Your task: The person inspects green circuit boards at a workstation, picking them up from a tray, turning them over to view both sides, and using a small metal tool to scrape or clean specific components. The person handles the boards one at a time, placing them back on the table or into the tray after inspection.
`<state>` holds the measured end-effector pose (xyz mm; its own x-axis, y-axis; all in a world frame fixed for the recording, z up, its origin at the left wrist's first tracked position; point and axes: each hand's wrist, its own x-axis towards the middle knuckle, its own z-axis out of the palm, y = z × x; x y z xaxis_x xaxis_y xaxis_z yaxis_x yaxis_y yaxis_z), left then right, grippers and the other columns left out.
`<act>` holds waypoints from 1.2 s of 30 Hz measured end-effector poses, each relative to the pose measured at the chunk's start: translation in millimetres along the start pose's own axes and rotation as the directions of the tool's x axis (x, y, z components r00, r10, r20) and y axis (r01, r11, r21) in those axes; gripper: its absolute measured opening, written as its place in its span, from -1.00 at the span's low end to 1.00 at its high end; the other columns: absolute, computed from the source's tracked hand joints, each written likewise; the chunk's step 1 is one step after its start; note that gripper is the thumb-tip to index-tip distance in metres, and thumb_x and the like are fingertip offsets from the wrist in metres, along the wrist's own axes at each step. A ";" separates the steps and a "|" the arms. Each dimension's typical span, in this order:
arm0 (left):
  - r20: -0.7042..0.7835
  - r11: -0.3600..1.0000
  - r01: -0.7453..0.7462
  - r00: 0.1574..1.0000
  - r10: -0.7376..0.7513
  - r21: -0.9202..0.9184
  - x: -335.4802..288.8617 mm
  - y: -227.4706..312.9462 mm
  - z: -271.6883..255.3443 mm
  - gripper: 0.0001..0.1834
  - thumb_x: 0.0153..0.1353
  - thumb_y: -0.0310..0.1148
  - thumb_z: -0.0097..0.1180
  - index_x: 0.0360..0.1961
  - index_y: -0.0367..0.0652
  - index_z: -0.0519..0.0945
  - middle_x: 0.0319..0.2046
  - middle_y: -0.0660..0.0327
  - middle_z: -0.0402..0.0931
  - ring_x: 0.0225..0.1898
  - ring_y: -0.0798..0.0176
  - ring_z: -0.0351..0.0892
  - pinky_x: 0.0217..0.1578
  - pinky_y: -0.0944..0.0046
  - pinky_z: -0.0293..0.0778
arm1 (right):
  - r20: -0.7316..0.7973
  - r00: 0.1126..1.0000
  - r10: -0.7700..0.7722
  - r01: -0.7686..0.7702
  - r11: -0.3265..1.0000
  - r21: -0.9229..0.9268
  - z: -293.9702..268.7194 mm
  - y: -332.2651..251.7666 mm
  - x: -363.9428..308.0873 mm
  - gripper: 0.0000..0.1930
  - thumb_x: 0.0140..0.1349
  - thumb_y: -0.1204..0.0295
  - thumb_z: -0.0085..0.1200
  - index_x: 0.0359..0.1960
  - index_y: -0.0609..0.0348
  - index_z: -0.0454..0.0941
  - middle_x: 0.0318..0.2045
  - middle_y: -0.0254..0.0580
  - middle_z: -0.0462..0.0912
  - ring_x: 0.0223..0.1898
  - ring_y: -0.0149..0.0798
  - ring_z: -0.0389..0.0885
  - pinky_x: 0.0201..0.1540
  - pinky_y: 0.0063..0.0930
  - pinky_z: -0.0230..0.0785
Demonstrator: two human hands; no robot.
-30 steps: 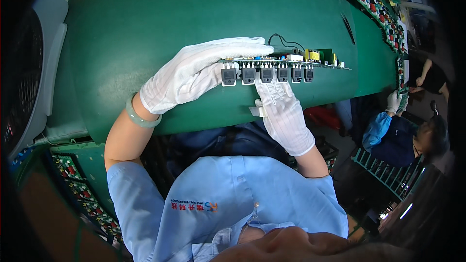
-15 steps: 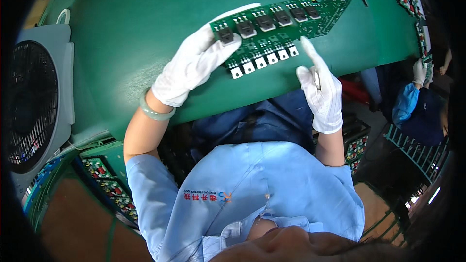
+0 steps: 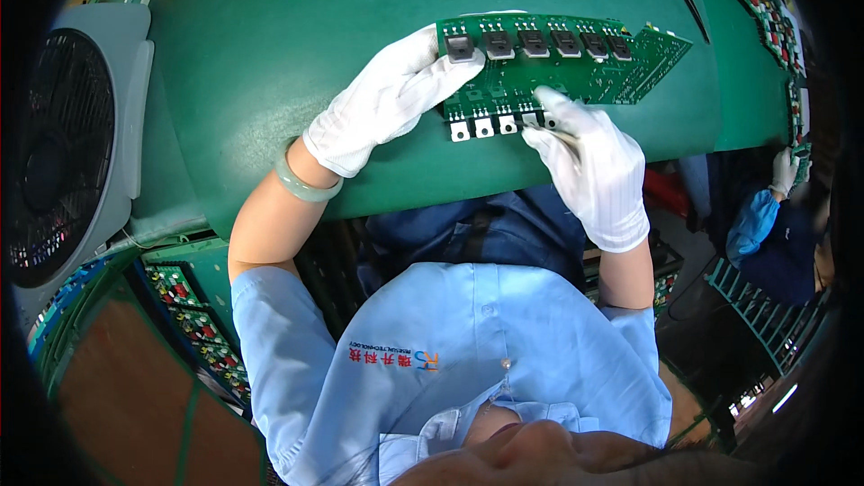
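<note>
A green circuit board [image 3: 504, 81] is held tilted above the green tabletop. Black transistors [image 3: 533, 43] line its upper edge, and white-backed ones [image 3: 484, 128] stick out along the lower edge. My left hand [image 3: 382, 103], white-gloved, grips the board's left end, with the thumb in front and fingers behind. My gloved right hand [image 3: 594, 166] is at the lower row, closed round a thin metallic tool [image 3: 564, 137]. The tool's tip is by the white-backed transistors; its exact kind is hard to make out. My right fingers hide part of that row.
A grey box fan [image 3: 112, 108] stands at the left of the green table [image 3: 270, 45]. A thin dark tool [image 3: 691, 9] lies at the far right. Populated boards [image 3: 756, 0] line the right edge; more [image 3: 193, 324] sit lower left. A co-worker's gloved hand [image 3: 785, 171] is at far right.
The board and my left hand have shifted right, and the board has turned more level. My right hand has moved in from beside the board to its lower row of transistors.
</note>
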<state>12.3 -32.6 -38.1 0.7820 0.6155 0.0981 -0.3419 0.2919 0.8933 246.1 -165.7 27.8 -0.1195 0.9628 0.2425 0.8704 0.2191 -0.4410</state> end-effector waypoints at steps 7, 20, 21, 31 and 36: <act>0.000 0.997 0.074 0.997 -0.074 0.036 -7.2 2.8 -11.7 -0.34 0.49 -0.08 0.11 0.36 -0.41 0.35 0.16 0.18 0.48 0.20 0.40 0.43 0.29 0.37 0.33 | 0.026 0.925 -0.380 0.377 0.902 -0.212 17.1 7.9 18.2 -0.59 0.09 0.42 0.25 0.04 0.11 0.67 -0.22 -0.23 0.65 -0.29 -0.24 0.67 -0.39 -0.38 0.42; 0.013 0.999 0.016 1.000 -0.015 -0.047 -5.3 -1.2 -9.1 -0.57 0.53 -0.28 0.08 0.28 -0.31 0.46 0.17 0.16 0.52 0.20 0.36 0.49 0.33 0.33 0.37 | 0.012 0.911 -0.412 0.408 0.897 -0.171 23.1 13.0 22.8 -0.63 0.09 0.42 0.25 -0.01 0.07 0.67 -0.23 -0.24 0.65 -0.31 -0.24 0.66 -0.38 -0.38 0.42; 0.019 0.998 -0.011 1.000 0.012 -0.060 -5.2 -0.8 -8.9 -0.58 0.53 -0.29 0.07 0.28 -0.31 0.46 0.16 0.17 0.53 0.19 0.36 0.50 0.33 0.33 0.37 | 0.009 0.911 -0.412 0.408 0.898 -0.166 23.8 13.6 23.0 -0.64 0.09 0.42 0.25 -0.01 0.07 0.67 -0.23 -0.24 0.66 -0.31 -0.24 0.66 -0.38 -0.38 0.42; 0.026 0.996 0.060 0.998 -0.062 0.059 -6.4 3.5 -13.5 -0.48 0.51 -0.25 0.09 0.34 -0.35 0.39 0.25 0.09 0.48 0.28 0.30 0.45 0.37 0.28 0.34 | -0.044 0.896 -0.441 0.437 0.896 -0.082 23.6 16.3 25.7 -0.69 0.12 0.42 0.27 -0.06 0.08 0.69 -0.24 -0.24 0.67 -0.32 -0.24 0.66 -0.38 -0.38 0.41; 0.058 0.999 0.010 0.998 -0.007 -0.053 -6.9 3.5 -12.4 -0.46 0.50 -0.22 0.10 0.35 -0.35 0.38 0.25 0.07 0.48 0.29 0.30 0.45 0.38 0.27 0.33 | 0.008 0.920 -0.391 0.388 0.911 -0.138 20.7 11.8 22.1 -0.67 0.02 0.53 0.40 -0.12 0.10 0.72 -0.28 -0.22 0.70 -0.32 -0.20 0.69 -0.35 -0.37 0.48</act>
<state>-0.7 -26.8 -41.1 0.8130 0.5704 0.1171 -0.3611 0.3362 0.8698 243.8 -138.5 10.1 -0.4542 0.8017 0.3885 0.8127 0.5515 -0.1881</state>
